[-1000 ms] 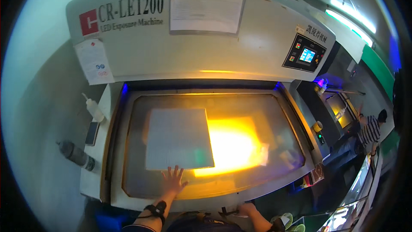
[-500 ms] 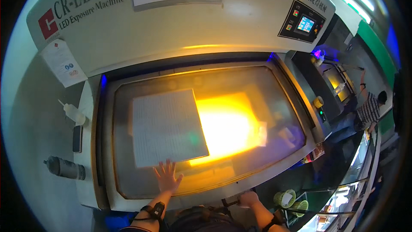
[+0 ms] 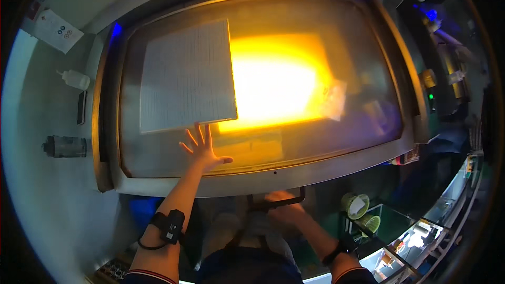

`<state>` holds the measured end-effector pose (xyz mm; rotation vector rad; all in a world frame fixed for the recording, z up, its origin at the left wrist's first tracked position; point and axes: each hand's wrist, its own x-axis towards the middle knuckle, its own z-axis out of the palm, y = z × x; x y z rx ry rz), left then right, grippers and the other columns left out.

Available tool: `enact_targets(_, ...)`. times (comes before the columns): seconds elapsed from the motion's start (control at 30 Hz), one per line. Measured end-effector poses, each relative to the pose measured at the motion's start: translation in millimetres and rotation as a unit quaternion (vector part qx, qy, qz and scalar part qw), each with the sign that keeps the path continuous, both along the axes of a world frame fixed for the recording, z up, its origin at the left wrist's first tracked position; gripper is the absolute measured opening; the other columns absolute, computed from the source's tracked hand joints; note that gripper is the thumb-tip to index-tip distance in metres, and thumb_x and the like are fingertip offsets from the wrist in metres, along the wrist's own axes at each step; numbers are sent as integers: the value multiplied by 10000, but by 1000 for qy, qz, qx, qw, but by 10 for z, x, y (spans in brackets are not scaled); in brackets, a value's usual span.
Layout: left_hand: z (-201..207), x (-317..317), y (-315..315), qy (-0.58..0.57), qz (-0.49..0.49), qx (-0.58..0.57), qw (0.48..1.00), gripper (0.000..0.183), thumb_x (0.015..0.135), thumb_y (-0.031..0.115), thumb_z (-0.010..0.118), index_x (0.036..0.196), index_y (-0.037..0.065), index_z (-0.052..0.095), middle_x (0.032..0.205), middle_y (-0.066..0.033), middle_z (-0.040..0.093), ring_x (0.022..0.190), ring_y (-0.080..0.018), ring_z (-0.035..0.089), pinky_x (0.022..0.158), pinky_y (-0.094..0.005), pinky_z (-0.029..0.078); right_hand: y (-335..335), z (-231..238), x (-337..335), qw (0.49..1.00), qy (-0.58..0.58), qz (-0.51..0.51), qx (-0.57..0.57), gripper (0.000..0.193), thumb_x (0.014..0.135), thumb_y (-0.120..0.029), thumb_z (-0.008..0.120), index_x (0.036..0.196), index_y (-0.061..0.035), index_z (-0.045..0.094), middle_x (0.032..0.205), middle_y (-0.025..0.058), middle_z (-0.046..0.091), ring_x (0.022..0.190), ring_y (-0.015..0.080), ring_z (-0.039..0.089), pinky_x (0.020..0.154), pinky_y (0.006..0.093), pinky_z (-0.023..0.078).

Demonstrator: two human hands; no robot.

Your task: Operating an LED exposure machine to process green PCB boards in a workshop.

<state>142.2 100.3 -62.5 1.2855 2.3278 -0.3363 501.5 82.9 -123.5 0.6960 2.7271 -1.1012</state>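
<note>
Left hand [image 3: 202,150] flat and spread on the glass bed [image 3: 315,142] of the exposure machine, fingers fanned, grasping nothing, fingertips just short of the near edge of the pale grey panel [image 3: 187,76]. Panel lying flat on the glass directly beyond that hand, its right edge bordering the bright yellow glow [image 3: 276,81] off to the hand's right. Right hand [image 3: 284,211] low, nearer the body, curled over the dark handle [image 3: 276,202] at the front edge of the machine frame; grip partly blurred, so firmly clenched or only resting cannot be told. Black wrist device [image 3: 169,226] strapped on the left forearm, dark band [image 3: 339,247] on the right wrist. Compared with half a second ago: view dipped and drawn closer, machine's upper housing and control screen gone out of the top, glass bed now filling most of the picture; left hand in much the same spot against the panel's near edge, right hand now seen on the handle rather than at the frame's lip. Off to the left of the left hand, on the grey tabletop [image 3: 47,189]: small white squeeze bottle [image 3: 73,79], dark flat slim object [image 3: 81,108], clear cylindrical container [image 3: 66,146] lying on its side. White paper tag [image 3: 52,30] further beyond those.
</note>
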Motion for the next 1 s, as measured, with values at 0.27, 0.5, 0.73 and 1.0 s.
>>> enact_targets(0.27,-187,-36,-97,-30,-10,10,999,1545,448,941,617,1536,219,-207,1587,-95,-303,1437,-426,-275,1058,-733,-131,612,-1339,-227,975,-150,-159,37,263,850,-196,593,1085,-110,674,1034,145,686,997,339,648,862,420,524)
enact_targets(0.5,-205,-46,-146,-16,-10,41,999,1533,440,979,559,1532,234,-216,1582,-94,-315,1435,-425,-281,1056,-729,-142,192,-1231,-437,973,-121,-177,80,291,848,-177,592,1126,-125,663,1051,153,680,1009,342,645,870,425,522)
enact_targets(0.73,-177,15,-90,-26,-23,32,999,1505,475,968,562,1520,245,-243,1577,-93,-326,1430,-418,-295,1068,-719,-140,-52,-1140,-846,963,-89,-203,151,327,846,-157,590,1167,-139,651,1067,162,674,1020,346,642,879,431,520)
enact_targets(1.0,-110,29,-23,-19,9,21,1000,1487,528,858,689,1543,214,-186,1592,-99,-292,1433,-436,-277,1047,-756,-116,-187,-277,192,956,37,-288,23,363,828,-118,594,1183,-160,658,1083,164,677,1038,315,649,894,444,514)
